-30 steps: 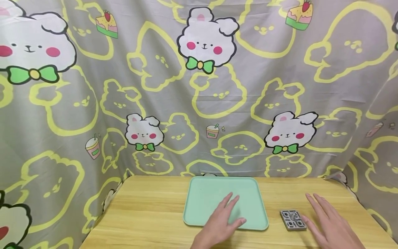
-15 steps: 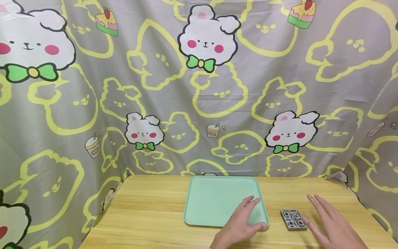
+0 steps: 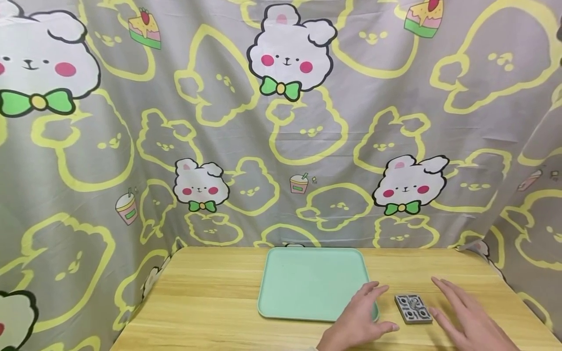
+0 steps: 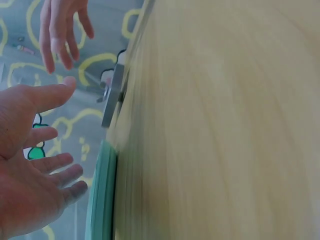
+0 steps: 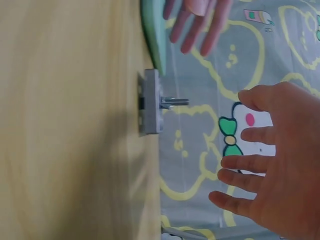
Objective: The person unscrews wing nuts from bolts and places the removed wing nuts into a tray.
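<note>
A small grey square block [image 3: 413,308] lies flat on the table between my hands. Its top has dark round recesses, and a thin metal pin [image 5: 176,101] stands up from it in the right wrist view. My left hand [image 3: 361,319] hovers over the right front corner of the mint green tray [image 3: 307,282], its fingers spread and holding nothing. To the right of the block is my right hand [image 3: 471,317], fingers extended and thumb near the block's right edge. Both palms face inward toward the block, apart from it in the wrist views.
The wooden table [image 3: 206,292] has the tray at its middle, left of the block. A grey curtain [image 3: 246,136] printed with cartoon rabbits hangs behind the table and along both sides.
My left hand has moved right, from over the tray's middle to its right front corner, closer to the block. The right hand, block and tray stay almost where they were.
</note>
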The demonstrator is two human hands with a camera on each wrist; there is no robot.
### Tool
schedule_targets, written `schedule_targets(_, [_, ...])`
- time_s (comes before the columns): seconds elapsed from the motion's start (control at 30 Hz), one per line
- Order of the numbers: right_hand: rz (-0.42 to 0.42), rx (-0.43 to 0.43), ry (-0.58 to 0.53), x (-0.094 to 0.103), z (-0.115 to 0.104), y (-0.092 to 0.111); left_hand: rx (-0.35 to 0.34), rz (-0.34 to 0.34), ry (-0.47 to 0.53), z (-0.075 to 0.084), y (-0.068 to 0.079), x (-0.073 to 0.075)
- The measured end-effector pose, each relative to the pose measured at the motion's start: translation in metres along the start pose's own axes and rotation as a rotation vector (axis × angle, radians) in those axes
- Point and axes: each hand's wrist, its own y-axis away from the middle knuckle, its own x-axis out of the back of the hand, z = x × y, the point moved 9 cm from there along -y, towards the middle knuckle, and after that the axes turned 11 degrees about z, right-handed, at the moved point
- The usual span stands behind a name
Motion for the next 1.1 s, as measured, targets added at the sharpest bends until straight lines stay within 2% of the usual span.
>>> schedule_targets(0.1, [-0.003,0.016,-0.014,-0.002,0.001,0.000,-0.011,0.012,-0.036,0.008,-0.004,-0.006])
schedule_targets(0.27, [-0.027,-0.005,-0.036,-0.002,0.005,0.000,-0.002,0.004,-0.074,0.018,-0.011,-0.018])
schedule_targets(0.53, [-0.072,-0.007,-0.077,-0.003,0.005,0.000,0.013,0.016,-0.091,0.021,-0.018,-0.033])
schedule_targets(0.67, [-0.066,0.012,-0.087,-0.003,0.003,0.000,0.021,0.012,-0.083,0.023,-0.020,-0.038])
schedule_targets(0.87, [-0.053,0.040,-0.082,-0.005,0.000,0.001,0.072,-0.001,-0.064,0.022,-0.022,-0.048])
schedule_targets(1.03, [-0.084,0.022,-0.088,-0.007,0.000,0.002,0.101,-0.001,-0.062,0.020,-0.023,-0.055])
schedule_targets(1.1, [-0.100,0.011,-0.092,-0.009,0.000,0.003,0.138,-0.007,-0.032,0.018,-0.024,-0.059])
